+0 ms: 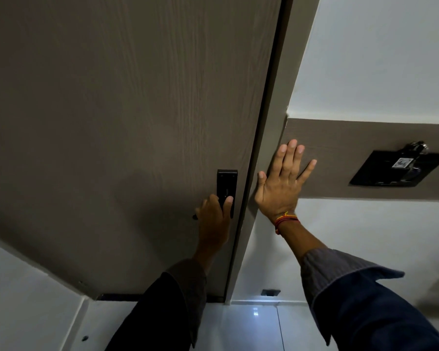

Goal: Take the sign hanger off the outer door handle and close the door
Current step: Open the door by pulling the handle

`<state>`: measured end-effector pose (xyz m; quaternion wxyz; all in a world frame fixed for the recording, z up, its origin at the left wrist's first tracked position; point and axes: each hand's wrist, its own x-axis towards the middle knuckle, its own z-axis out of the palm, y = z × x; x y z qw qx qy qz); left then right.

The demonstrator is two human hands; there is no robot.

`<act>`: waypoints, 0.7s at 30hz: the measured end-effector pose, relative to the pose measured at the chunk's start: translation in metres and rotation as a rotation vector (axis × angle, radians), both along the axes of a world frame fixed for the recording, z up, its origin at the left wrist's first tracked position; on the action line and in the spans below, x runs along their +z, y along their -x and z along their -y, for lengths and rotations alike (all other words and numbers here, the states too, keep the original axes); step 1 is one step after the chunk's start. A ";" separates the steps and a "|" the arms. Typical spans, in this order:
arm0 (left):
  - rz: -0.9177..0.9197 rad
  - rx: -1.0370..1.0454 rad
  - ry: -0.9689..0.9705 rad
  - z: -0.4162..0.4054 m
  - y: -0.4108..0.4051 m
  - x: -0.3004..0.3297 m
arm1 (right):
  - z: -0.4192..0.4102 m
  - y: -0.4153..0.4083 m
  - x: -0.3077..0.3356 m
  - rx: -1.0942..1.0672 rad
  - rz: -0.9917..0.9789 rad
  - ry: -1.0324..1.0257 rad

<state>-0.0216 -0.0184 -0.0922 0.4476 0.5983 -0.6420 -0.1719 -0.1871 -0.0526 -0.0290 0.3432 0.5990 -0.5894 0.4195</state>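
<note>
A grey-brown wood-grain door point(124, 110) fills the left and middle of the view, its edge lying against the frame point(269, 148). A black lock plate point(226, 182) sits near that edge. My left hand point(214, 219) is wrapped around the black door handle just below the plate; only the handle's left tip point(194, 217) shows. My right hand point(281, 183) lies flat with fingers spread on the frame and the brown wall band point(352, 138) beside it. No sign hanger is in view.
A black key-card holder point(398, 171) with a tagged key is fixed to the wall band at the right. White walls lie above and below the band. A glossy white tiled floor point(251, 325) runs under the door, with a small dark floor stop point(270, 292) near the frame.
</note>
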 end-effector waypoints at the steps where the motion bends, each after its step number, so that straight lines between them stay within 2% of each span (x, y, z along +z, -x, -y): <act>1: -0.043 0.002 -0.004 0.001 0.003 -0.004 | 0.001 0.000 0.000 -0.006 -0.002 0.000; 5: -0.178 -0.003 0.005 0.000 0.008 -0.012 | 0.000 0.001 -0.001 -0.004 0.009 -0.005; 12: -0.064 -0.008 -0.055 -0.018 0.004 -0.010 | -0.012 -0.001 0.007 -0.046 -0.017 -0.105; 14: 0.020 0.011 -0.038 -0.028 0.000 -0.008 | -0.017 -0.001 0.008 -0.079 -0.024 -0.138; 17: 0.270 0.046 0.034 -0.039 -0.012 0.001 | -0.027 -0.002 0.013 -0.127 -0.033 -0.194; 21: 0.520 0.007 -0.004 -0.052 -0.024 0.018 | -0.042 -0.006 0.021 -0.112 -0.049 -0.266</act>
